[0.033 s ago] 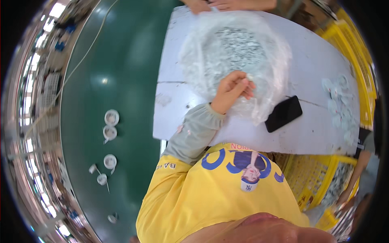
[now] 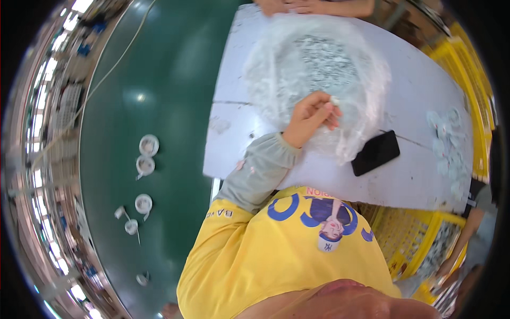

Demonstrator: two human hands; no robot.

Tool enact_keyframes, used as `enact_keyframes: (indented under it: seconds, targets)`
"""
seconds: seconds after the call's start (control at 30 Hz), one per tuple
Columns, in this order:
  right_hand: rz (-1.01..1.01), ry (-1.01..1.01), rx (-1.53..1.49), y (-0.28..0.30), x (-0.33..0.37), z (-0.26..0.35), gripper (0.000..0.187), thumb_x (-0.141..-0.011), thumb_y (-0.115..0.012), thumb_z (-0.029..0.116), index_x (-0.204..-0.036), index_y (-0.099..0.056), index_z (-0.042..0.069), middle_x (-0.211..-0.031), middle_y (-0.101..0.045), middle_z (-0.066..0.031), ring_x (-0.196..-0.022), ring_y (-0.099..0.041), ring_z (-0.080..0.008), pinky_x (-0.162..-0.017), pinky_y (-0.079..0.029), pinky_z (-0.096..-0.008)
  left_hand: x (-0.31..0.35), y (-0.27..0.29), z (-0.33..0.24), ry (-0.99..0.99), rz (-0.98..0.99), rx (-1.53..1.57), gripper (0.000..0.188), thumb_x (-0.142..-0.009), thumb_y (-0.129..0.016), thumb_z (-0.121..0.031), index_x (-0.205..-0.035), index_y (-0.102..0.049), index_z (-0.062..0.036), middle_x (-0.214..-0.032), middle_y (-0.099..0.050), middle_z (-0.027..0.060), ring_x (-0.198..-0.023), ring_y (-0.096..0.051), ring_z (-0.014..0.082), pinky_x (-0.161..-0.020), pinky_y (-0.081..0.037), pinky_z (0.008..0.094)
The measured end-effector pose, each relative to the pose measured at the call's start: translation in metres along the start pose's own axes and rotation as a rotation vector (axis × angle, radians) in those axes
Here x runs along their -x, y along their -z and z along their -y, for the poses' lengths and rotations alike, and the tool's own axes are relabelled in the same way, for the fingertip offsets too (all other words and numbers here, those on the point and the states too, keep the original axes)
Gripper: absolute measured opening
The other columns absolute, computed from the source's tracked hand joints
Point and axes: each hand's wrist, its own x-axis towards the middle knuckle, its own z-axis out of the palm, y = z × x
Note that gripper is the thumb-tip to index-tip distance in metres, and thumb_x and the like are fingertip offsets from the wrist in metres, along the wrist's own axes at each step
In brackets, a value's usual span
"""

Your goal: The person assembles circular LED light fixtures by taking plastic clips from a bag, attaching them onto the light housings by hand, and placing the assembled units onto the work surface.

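Observation:
My left hand (image 2: 311,118), with a grey sleeve cover on its forearm, is over a clear plastic bag (image 2: 372,74). Thumb and fingers are closed in a pinch on a small white piece (image 2: 334,100), whose exact kind is too small to make out. Inside the spread bag lies a heap of small pale grey-white pieces (image 2: 325,64). A black phone (image 2: 376,153) rests on the white table (image 2: 319,173) just beside the bag's near right edge. My right hand does not show.
Across the table, another person's hands (image 2: 297,6) rest by the far edge. Several white plastic parts (image 2: 447,141) lie at the right. Yellow crates (image 2: 406,236) stand beyond and below. On the green surface (image 2: 175,95) at left are several white round items (image 2: 149,145). A person's arm (image 2: 467,234) shows lower right.
The whole view has shifted slightly, so most things on the table appear a little further right. My left hand keeps its pinch over the bag.

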Motion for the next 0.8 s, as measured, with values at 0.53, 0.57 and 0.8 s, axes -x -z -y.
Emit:
enact_keyframes:
  seconds: [0.53, 0.57, 0.8]
  targets:
    - [-0.316, 0.137, -0.690, 0.237, -0.104, 0.342, 0.031, -0.089, -0.048, 0.020, -0.109, -0.054, -0.004, -0.111, -0.055, -0.0137, -0.093, -0.055, -0.0226, -0.083, -0.043, -0.0257, 0.094, 0.161, -0.093, -0.595, -0.980, -0.222, 0.013, -0.088, -0.048, -0.015, -0.092, -0.055, -0.0051, -0.078, -0.059, 0.0044, -0.071, -0.058, 0.0125, -0.057, -0.046, 0.0228]
    - [-0.328, 0.286, -0.779, 0.243, -0.113, 0.374, 0.027, -0.089, -0.049, 0.015, -0.107, -0.055, -0.005, -0.108, -0.056, -0.0154, -0.092, -0.055, -0.0194, -0.080, -0.044, -0.0258, 0.106, 0.175, -0.093, -0.580, -1.084, -0.256, 0.011, -0.086, -0.051, -0.013, -0.093, -0.056, -0.0062, -0.083, -0.059, 0.0036, -0.076, -0.058, 0.0121, -0.060, -0.047, 0.0231]
    - [-0.145, 1.280, -0.845, 0.323, -0.114, 0.603, 0.015, -0.079, -0.051, -0.006, -0.093, -0.055, -0.005, -0.091, -0.057, -0.0151, -0.086, -0.055, -0.0269, -0.078, -0.042, -0.0305, 0.230, 0.258, -0.121, -0.701, -1.624, -0.809, 0.029, -0.075, -0.058, -0.001, -0.103, -0.052, -0.0004, -0.101, -0.053, 0.0063, -0.095, -0.049, 0.0156, -0.085, -0.038, 0.0284]
